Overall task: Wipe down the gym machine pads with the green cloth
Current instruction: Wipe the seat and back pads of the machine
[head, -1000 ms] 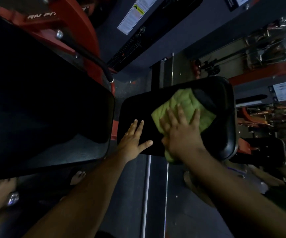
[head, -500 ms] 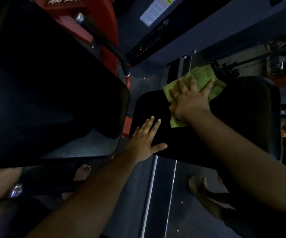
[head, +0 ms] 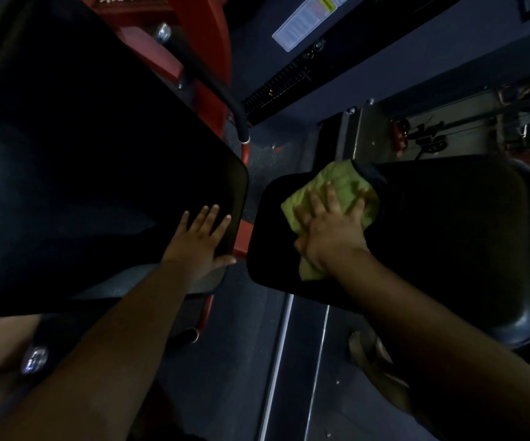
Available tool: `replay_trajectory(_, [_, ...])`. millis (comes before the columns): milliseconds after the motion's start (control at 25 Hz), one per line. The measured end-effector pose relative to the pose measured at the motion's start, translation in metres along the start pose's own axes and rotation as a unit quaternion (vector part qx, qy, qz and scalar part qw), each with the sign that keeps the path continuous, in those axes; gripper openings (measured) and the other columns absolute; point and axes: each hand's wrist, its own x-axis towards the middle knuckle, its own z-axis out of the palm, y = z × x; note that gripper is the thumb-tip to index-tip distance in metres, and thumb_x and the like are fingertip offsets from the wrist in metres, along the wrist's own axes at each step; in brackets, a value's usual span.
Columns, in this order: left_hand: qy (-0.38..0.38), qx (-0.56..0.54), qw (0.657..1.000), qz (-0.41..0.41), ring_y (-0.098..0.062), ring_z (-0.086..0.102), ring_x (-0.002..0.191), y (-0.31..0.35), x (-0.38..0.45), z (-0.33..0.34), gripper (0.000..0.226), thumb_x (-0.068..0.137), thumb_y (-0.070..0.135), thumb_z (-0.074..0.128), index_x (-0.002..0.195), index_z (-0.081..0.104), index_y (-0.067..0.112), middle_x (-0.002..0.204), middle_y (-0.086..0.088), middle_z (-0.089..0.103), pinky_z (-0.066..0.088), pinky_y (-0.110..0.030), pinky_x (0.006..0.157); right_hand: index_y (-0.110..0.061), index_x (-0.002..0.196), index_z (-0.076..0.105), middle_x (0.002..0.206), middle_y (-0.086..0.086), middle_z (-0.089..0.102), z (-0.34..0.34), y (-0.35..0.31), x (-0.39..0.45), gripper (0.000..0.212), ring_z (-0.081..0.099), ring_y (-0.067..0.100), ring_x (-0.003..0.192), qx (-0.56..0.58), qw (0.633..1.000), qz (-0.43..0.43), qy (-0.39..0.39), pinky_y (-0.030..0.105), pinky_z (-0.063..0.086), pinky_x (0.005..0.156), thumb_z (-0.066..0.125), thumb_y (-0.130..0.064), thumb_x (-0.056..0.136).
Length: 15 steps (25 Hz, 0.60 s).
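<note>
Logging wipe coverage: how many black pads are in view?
2: the large pad on the left under the left hand, the smaller pad on the right under the green cloth. Others may be hidden.

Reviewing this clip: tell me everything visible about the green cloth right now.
The green cloth is a yellow-green rag, soft and crumpled, spread unevenly with folds. It lies on the left end of the smaller black pad, its far edge reaching the pad's top rim. The right hand presses flat on it with fingers spread, covering its middle; a corner pokes out below the wrist.
</note>
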Motion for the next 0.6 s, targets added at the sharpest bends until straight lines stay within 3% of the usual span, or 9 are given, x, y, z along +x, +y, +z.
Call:
replay_trajectory(120, [0.012,0.078,0.997,0.023,-0.031,-0.006,0.156,-0.022,-0.005,0.012,0.1,0.085,0.081,0.006,0.162,0.0,0.018,0.168,-0.016,-0.006,-0.023,-0.046,0.117,-0.032,0.16,0.017,0.17,0.003,0.0,-0.013,-0.009,0.07,0.071,-0.011,0.04,0.153,-0.006,0.999,0.038,-0.023,0.082,-0.001,0.105,0.035,-0.06,0.097])
replay_trajectory(240, [-0.031,0.174,0.983,0.047,-0.034,-0.02,0.154,-0.025,-0.012,0.02,0.092,0.097,0.073,0.022,0.158,-0.014,0.014,0.166,-0.018,-0.02,-0.019,-0.054,0.121,-0.027,0.16,0.021,0.169,0.004,0.008,-0.008,-0.043,0.101,0.069,-0.004,0.041,0.153,-0.015,0.999,0.037,-0.033,0.081,-0.001,0.105,0.033,-0.057,0.099])
replay_trajectory(440, [-0.032,0.217,0.975,0.037,-0.035,-0.019,0.154,-0.021,-0.013,0.02,0.09,0.099,0.068,0.027,0.16,-0.008,0.011,0.166,-0.019,-0.018,-0.014,-0.056,0.122,-0.024,0.162,0.014,0.17,0.005,0.004,0.035,-0.119,0.068,0.065,-0.01,0.039,0.153,-0.049,0.993,-0.094,-0.053,0.079,-0.003,0.107,0.025,-0.051,0.104])
replay_trajectory(600, [-0.056,0.231,0.971,0.039,-0.032,-0.019,0.154,-0.022,-0.02,0.014,0.09,0.099,0.067,0.029,0.16,-0.01,0.013,0.167,-0.016,-0.019,-0.017,-0.054,0.122,-0.028,0.162,0.007,0.17,0.006,-0.006,0.063,-0.128,0.02,0.074,-0.014,0.036,0.154,-0.058,0.986,-0.144,-0.065,0.072,0.005,0.112,0.038,-0.056,0.101])
